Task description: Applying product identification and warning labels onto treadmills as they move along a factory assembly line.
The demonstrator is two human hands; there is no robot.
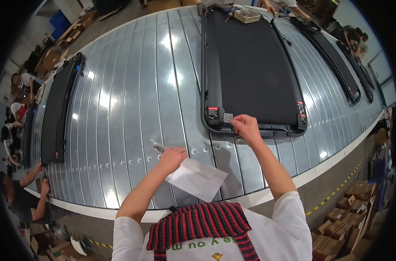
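A black walking pad (pixel 256 65) lies flat on the metal slat conveyor (pixel 132 87), ahead and to the right of me. My right hand (pixel 247 128) is at its near end, with thumb and fingertips pinched on the edge of a small white printed label (pixel 228 118). That label is at the frame's near left corner, beside a red and black warning sticker (pixel 212 113); whether it is fully stuck down I cannot tell. Over the conveyor's near side, my left hand (pixel 172 159) is closed on a white sheet (pixel 198 179), and a narrow printed end pokes out past its fingers.
Another dark walking pad (pixel 58 113) lies at the left, with several people working beyond it. More pads (pixel 333 58) lie at the right. A small tray (pixel 247 16) sits on the far end of my pad, near co-workers' hands. Cardboard boxes (pixel 341 213) are stacked at lower right.
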